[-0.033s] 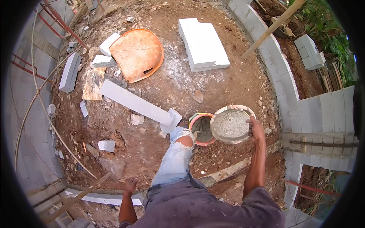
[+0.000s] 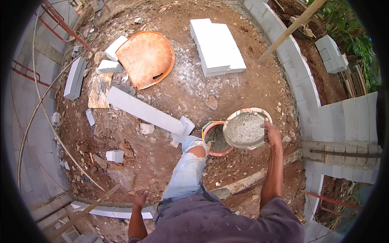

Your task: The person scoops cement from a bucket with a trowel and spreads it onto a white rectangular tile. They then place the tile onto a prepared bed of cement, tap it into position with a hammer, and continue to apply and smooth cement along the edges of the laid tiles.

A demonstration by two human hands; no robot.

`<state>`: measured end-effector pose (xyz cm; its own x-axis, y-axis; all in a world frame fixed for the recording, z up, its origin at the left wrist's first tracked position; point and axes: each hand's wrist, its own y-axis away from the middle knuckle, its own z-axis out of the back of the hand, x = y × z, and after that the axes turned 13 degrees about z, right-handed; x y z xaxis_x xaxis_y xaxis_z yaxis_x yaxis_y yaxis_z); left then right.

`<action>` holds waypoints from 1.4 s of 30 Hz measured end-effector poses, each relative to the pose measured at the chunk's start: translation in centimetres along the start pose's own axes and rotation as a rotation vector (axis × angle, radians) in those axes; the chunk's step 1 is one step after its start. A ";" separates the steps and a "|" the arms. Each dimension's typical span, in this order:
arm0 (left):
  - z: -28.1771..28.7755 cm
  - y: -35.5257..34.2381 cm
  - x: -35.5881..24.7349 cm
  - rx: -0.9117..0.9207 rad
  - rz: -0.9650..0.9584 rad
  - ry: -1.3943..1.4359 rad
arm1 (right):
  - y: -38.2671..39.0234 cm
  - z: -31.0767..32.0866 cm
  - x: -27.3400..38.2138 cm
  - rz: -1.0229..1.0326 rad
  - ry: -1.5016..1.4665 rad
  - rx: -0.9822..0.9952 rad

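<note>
My right hand (image 2: 271, 133) is closed on the right rim of a round, shallow pan (image 2: 247, 128) holding wet grey mortar, thumb over the edge. The pan tilts a little and overlaps the right side of a reddish bucket (image 2: 217, 138), which also has grey mortar inside; I cannot tell whether they touch. My left hand (image 2: 140, 198) hangs low beside my hip, apart from everything, its fingers loosely bent with nothing visible in them. My knee in torn jeans is close against the bucket's left side.
A long pale block (image 2: 146, 110) lies left of the bucket. Beyond it rests an orange, curved plastic piece (image 2: 146, 60). White blocks (image 2: 216, 47) are stacked farther out. Block walls (image 2: 300, 81) border the rough dirt ground, and a wooden pole (image 2: 289, 31) leans at upper right.
The pan's far rim has lifted slightly, and my right hand has shifted a little up with it. My left hand stays low at my side.
</note>
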<state>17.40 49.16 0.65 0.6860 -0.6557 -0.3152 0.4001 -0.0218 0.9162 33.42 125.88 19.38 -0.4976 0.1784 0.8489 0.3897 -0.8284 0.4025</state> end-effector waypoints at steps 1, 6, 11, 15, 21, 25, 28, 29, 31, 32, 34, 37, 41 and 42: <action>-0.6 1.2 -1.9 0.037 0.000 0.022 | -2.8 -1.0 -0.4 0.075 0.096 0.026; 1.2 6.9 -9.1 -0.120 0.205 -0.066 | -13.1 -9.7 1.8 0.188 0.329 0.210; 2.6 10.5 -9.9 -0.236 0.295 0.037 | -22.9 -18.2 3.6 0.205 0.439 0.417; 3.3 11.7 -7.6 -0.233 0.381 -0.071 | -27.2 -23.9 2.1 0.309 0.499 0.567; -1.1 7.6 -10.7 -0.177 0.350 0.088 | -31.7 -27.8 2.0 0.438 0.586 0.733; -5.2 3.1 -14.5 -0.035 0.249 -0.092 | -32.4 -27.1 1.4 0.630 0.593 0.652; -6.9 0.8 -14.6 -0.008 0.056 -0.099 | -28.9 -27.7 -0.4 0.807 0.794 0.222; -7.7 1.1 -15.2 -0.012 0.025 -0.086 | -27.5 -27.4 -1.1 0.800 0.677 0.105; -9.2 3.5 -16.9 -0.024 0.032 -0.059 | -23.2 -25.6 -2.6 0.758 0.447 -0.134; -9.3 3.6 -15.4 -0.009 0.040 -0.036 | -20.7 -24.8 -5.0 0.620 0.413 -0.171; -8.3 3.9 -11.5 0.027 0.040 0.007 | -15.3 -23.7 -12.7 0.342 0.420 -0.200; -7.3 5.3 -5.2 0.037 0.203 0.022 | -8.1 -25.8 -27.2 -0.234 0.530 0.152; -5.3 6.8 -0.1 -0.013 0.179 -0.359 | -5.0 -30.6 -38.1 -0.301 0.147 0.120; -3.0 6.3 3.7 -0.008 0.065 -0.461 | -3.6 -30.8 -39.0 -0.329 0.013 0.125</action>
<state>24.25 48.89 4.55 0.3692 -0.9225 -0.1124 0.3712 0.0356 0.9279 27.59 105.60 -25.76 -0.6213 0.4176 0.6630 0.2982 -0.6564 0.6929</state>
